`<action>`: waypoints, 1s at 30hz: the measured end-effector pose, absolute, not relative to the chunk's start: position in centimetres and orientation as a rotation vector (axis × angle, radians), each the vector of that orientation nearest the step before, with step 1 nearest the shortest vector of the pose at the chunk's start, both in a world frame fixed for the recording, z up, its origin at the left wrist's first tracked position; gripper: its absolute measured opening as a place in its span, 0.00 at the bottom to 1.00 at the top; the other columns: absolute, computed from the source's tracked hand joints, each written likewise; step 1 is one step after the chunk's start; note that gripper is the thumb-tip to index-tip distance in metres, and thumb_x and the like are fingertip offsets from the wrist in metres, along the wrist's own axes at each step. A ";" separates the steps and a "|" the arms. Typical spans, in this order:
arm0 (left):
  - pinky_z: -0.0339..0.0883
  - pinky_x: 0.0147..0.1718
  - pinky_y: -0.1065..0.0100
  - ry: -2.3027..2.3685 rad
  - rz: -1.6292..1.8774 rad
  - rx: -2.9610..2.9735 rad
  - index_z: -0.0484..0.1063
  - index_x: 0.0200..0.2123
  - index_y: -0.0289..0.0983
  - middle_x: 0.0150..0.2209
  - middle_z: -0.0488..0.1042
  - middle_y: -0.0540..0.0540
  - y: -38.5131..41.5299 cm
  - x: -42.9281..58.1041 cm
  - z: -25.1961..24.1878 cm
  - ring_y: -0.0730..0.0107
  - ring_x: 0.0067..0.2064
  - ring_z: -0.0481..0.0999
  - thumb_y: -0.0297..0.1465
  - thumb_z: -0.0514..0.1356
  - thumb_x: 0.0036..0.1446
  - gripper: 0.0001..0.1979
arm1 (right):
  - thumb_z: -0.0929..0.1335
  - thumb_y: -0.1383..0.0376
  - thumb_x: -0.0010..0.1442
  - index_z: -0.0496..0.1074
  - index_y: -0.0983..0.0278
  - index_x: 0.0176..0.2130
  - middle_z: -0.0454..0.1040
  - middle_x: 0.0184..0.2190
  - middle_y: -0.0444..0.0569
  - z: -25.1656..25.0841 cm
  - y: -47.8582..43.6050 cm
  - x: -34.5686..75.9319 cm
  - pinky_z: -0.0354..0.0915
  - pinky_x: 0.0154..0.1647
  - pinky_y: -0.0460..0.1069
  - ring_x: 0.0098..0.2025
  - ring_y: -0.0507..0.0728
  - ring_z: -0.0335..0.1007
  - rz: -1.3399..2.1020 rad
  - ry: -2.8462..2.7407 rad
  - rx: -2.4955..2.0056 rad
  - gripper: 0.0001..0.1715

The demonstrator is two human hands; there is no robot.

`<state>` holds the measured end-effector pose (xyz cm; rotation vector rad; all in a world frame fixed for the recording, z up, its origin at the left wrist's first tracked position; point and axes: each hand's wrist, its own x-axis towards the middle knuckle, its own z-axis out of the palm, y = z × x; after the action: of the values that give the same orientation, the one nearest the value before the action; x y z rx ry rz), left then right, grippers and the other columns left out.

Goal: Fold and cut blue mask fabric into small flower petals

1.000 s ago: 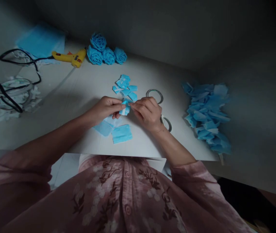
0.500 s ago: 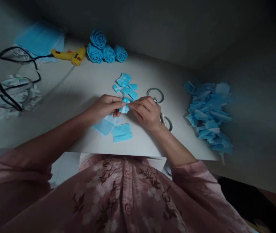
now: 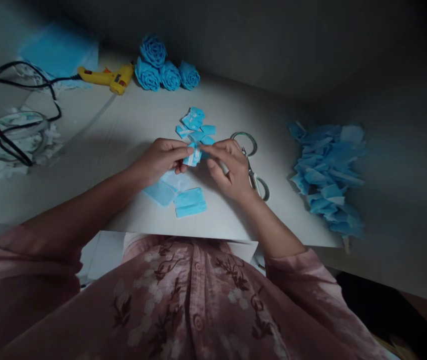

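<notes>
A small folded blue piece of thin cloth or paper (image 3: 193,156), with a white strip on it, is pinched between the thumb and fingers of my left hand (image 3: 164,159). My right hand (image 3: 233,169) is close beside it, index fingertip at the piece's upper right edge and thumb held apart below. Just beyond my fingers lie several small folded blue pieces (image 3: 193,118). On the near side are a flat blue square (image 3: 189,202) and a paler sheet (image 3: 160,192). Scissors (image 3: 254,181) lie partly hidden behind my right hand.
Several blue rolled roses (image 3: 170,75) stand at the back beside a yellow glue gun (image 3: 121,79) with a black cord. A blue sheet (image 3: 61,50) and white scraps (image 3: 44,142) are leftward. A thin ring (image 3: 255,145) lies by the scissors; a blue heap (image 3: 328,172) is rightward.
My right hand has loosened its pinch: the index finger now stretches out over the folded piece and the thumb has moved away. My left hand still holds the piece.
</notes>
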<state>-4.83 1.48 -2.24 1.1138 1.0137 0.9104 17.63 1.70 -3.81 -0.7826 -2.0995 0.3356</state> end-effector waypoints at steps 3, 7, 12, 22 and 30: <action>0.63 0.22 0.75 1.052 0.896 1.224 0.74 0.26 0.35 0.21 0.73 0.50 1.3 -4.8 -1.9 0.78 0.22 0.69 0.33 0.68 0.59 0.12 | 0.65 0.49 0.74 0.73 0.56 0.60 0.75 0.41 0.48 -3.9 1.6 17.4 0.73 0.46 0.56 0.43 0.58 0.72 0.789 -1.849 -0.939 0.23; 0.63 0.22 0.75 1.056 0.893 1.310 0.75 0.30 0.36 0.21 0.73 0.52 1.2 -4.7 -1.7 0.77 0.22 0.70 0.32 0.67 0.59 0.08 | 0.71 0.42 0.68 0.69 0.55 0.62 0.71 0.37 0.44 -4.3 1.5 16.9 0.73 0.42 0.54 0.39 0.56 0.70 1.283 -1.643 -0.941 0.32; 0.63 0.22 0.75 1.039 0.879 1.411 0.73 0.30 0.36 0.20 0.70 0.53 1.0 -4.4 -1.6 0.77 0.22 0.70 0.32 0.67 0.59 0.08 | 0.75 0.44 0.64 0.66 0.55 0.66 0.70 0.37 0.43 -4.7 1.4 16.3 0.74 0.46 0.55 0.38 0.55 0.69 1.464 -1.621 -0.865 0.39; 0.64 0.24 0.73 1.008 0.793 1.439 0.73 0.29 0.37 0.22 0.74 0.50 1.1 -4.6 -1.7 0.75 0.24 0.72 0.38 0.66 0.60 0.12 | 0.70 0.39 0.67 0.64 0.56 0.68 0.71 0.37 0.43 -5.5 1.6 16.4 0.76 0.44 0.54 0.37 0.55 0.70 1.260 -1.739 -0.888 0.40; 0.62 0.24 0.75 1.078 0.784 1.501 0.70 0.26 0.38 0.22 0.73 0.51 1.2 -4.7 -1.9 0.76 0.25 0.70 0.33 0.66 0.54 0.09 | 0.65 0.38 0.70 0.66 0.56 0.67 0.73 0.39 0.47 -5.2 1.9 17.0 0.78 0.44 0.57 0.41 0.58 0.75 1.196 -1.750 -0.966 0.38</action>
<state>-4.69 1.16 -1.94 1.5015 1.0781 0.7839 16.98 1.93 -5.17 -0.9657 -1.7498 1.1961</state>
